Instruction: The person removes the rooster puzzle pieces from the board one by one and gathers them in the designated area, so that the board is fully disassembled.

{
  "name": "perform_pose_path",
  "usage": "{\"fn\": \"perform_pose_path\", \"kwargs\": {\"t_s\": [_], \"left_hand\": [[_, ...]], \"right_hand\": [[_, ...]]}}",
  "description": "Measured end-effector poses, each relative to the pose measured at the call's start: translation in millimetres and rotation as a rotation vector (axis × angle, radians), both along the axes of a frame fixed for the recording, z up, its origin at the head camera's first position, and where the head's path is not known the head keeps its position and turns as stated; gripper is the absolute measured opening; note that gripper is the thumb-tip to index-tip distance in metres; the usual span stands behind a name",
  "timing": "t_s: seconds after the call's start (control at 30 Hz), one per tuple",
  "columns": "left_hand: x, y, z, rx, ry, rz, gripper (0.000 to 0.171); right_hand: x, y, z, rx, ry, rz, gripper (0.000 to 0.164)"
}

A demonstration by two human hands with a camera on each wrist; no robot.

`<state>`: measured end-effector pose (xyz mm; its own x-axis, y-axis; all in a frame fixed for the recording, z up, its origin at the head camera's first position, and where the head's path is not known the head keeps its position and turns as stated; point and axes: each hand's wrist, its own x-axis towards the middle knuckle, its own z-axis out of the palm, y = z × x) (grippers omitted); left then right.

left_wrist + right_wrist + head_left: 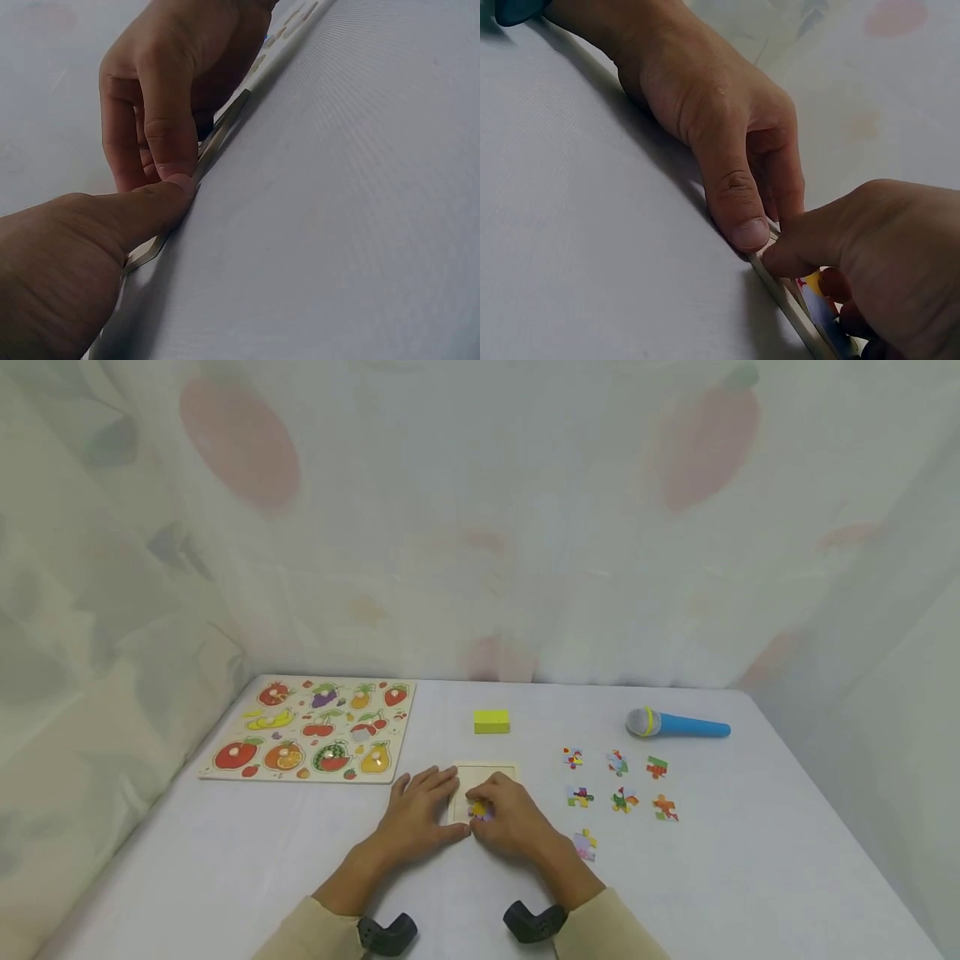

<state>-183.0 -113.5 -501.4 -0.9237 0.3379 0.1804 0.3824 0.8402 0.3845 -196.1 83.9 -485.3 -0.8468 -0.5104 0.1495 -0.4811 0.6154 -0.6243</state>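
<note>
A shallow wooden puzzle tray (465, 770) lies on the table in front of the person. The left hand (416, 818) steadies it, its extended fingers along the left side and its thumb at the near edge. Over the tray, the right hand (508, 817) pinches a yellow-and-purple jigsaw piece (479, 810) between curled fingers and thumb. The right wrist view shows the colourful piece (817, 300) inside the tray rim (787, 304), partly hidden by the fingers. In the left wrist view, the left thumb (154, 210) meets the right fingertips at the rim.
Several loose jigsaw pieces (622, 799) lie to the right in rough rows. Behind the tray stands a yellow-green block (491, 722). A fruit peg puzzle board (300, 747) occupies the back left. At the back right lies a blue toy microphone (690, 726).
</note>
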Motion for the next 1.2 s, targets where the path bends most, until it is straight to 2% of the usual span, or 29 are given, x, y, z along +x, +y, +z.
{"fn": "perform_pose_path", "kwargs": {"t_s": [0.17,0.4,0.53,0.87,1.2], "left_hand": [[-0.2,-0.1,0.9,-0.003,-0.003,-0.001,0.072],[-0.3,0.1,0.2,0.003,-0.005,0.001,0.073],[-0.9,0.1,-0.8,0.0,-0.006,0.004,0.073],[-0.7,-0.7,0.1,0.008,-0.002,-0.003,0.073],[0.2,-0.2,0.2,0.009,-0.001,-0.001,0.073]], "right_hand": [[0.8,1.0,0.6,-0.021,0.0,-0.018,0.028],[0.4,2.9,-2.6,-0.07,-0.019,-0.041,0.035],[0.0,3.0,-4.7,-0.08,-0.027,-0.041,0.033],[-1.2,5.7,-6.1,-0.08,0.059,0.002,0.024],[-0.3,7.9,-8.4,-0.084,0.071,0.022,0.024]]}}
